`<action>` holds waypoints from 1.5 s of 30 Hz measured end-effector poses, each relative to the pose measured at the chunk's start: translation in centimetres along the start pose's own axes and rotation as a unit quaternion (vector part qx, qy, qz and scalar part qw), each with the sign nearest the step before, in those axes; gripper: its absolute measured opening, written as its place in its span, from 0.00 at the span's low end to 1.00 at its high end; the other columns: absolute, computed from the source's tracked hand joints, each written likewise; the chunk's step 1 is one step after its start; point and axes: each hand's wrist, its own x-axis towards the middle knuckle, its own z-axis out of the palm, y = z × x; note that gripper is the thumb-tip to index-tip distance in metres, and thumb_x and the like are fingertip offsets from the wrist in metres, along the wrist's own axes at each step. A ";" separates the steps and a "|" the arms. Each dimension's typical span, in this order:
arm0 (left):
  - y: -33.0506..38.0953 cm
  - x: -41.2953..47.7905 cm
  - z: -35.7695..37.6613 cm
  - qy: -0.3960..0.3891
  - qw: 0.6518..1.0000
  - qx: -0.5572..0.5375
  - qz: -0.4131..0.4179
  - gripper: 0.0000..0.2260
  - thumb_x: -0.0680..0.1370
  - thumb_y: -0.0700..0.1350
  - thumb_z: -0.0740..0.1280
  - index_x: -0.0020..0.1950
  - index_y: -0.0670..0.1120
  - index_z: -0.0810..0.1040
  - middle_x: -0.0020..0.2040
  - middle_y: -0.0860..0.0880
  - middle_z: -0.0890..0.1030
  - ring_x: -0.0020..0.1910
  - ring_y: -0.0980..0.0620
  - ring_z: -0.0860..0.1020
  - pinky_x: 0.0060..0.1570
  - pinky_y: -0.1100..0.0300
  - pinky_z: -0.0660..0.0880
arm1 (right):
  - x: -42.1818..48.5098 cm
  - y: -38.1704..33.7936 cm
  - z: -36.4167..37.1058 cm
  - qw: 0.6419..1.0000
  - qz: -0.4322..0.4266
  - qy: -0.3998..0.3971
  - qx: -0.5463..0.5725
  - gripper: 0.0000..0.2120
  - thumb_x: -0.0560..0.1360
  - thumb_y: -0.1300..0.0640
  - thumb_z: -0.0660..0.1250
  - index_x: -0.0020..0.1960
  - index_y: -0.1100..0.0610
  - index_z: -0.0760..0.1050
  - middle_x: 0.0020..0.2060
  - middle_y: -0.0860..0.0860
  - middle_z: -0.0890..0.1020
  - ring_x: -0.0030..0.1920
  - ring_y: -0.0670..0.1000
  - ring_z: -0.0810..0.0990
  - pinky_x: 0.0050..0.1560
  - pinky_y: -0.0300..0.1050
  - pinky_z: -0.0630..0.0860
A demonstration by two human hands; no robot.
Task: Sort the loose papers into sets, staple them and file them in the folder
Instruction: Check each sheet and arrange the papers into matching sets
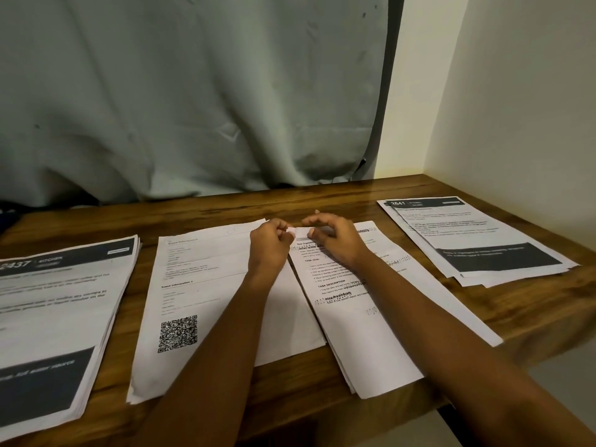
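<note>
wooden table, brown and grained, carries four lots of printed paper, with a pale grey-green curtain hanging behind it and a cream wall at the right.

at the far left sits a thick stack whose top sheet has a dark header band reading 2437 and a dark block near its bottom edge; its near corner hangs past the table's front edge. just beside it to the right lies a white set with small text lines and a qr code low on the page. the left hand rests on this set's top right corner, fingers curled in, thumb and forefinger pinching the left end of a small pale strip, which may be a paper corner or a tab; i cannot tell which.

the right hand meets it from the other side, fingertips bent down onto the strip's right end, the other fingers arched and spread above the page. under this hand and forearm lies a tilted set with headings such as "task goal" and "task description", its left edge touching or slightly overlapping the qr set.

well apart at the far right, near the wall, lies another loosely fanned stack headed 2641, with a dark block low on its top sheet.
</note>
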 end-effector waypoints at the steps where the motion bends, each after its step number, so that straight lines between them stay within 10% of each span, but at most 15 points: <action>1: 0.0 0.0 0.0 0.000 1.000 -0.004 0.002 0.06 0.78 0.42 0.68 0.53 0.42 0.79 0.48 0.45 0.81 0.45 0.50 0.77 0.43 0.61 0.73 | -0.1 -0.2 0.0 1.000 0.003 -0.002 0.010 0.13 0.77 0.61 0.66 0.60 0.53 0.78 0.65 0.46 0.73 0.63 0.43 0.71 0.50 0.32 0.71; 7: -0.3 0.2 -0.3 0.007 0.999 -0.032 0.000 0.08 0.78 0.46 0.67 0.52 0.42 0.80 0.46 0.45 0.82 0.46 0.48 0.80 0.47 0.55 0.79 | -0.2 -0.5 -0.1 1.000 -0.002 -0.001 0.024 0.08 0.77 0.60 0.67 0.54 0.53 0.79 0.47 0.41 0.80 0.49 0.42 0.79 0.46 0.39 0.79; 24: -0.4 0.7 -0.3 -0.034 0.994 -0.088 -0.055 0.10 0.78 0.47 0.67 0.55 0.43 0.81 0.50 0.47 0.83 0.49 0.49 0.81 0.54 0.49 0.79 | 0.1 0.3 -1.7 0.998 -0.037 0.020 0.047 0.07 0.74 0.63 0.69 0.43 0.51 0.77 0.44 0.44 0.81 0.52 0.46 0.79 0.54 0.46 0.77; 45: 0.4 0.4 -1.3 -0.158 0.955 -0.248 -0.049 0.07 0.78 0.40 0.67 0.54 0.40 0.79 0.49 0.42 0.84 0.47 0.44 0.84 0.51 0.43 0.80 | 0.8 -1.0 -1.0 0.995 -0.020 0.095 -0.011 0.06 0.74 0.64 0.70 0.49 0.57 0.83 0.46 0.47 0.79 0.43 0.41 0.79 0.38 0.25 0.74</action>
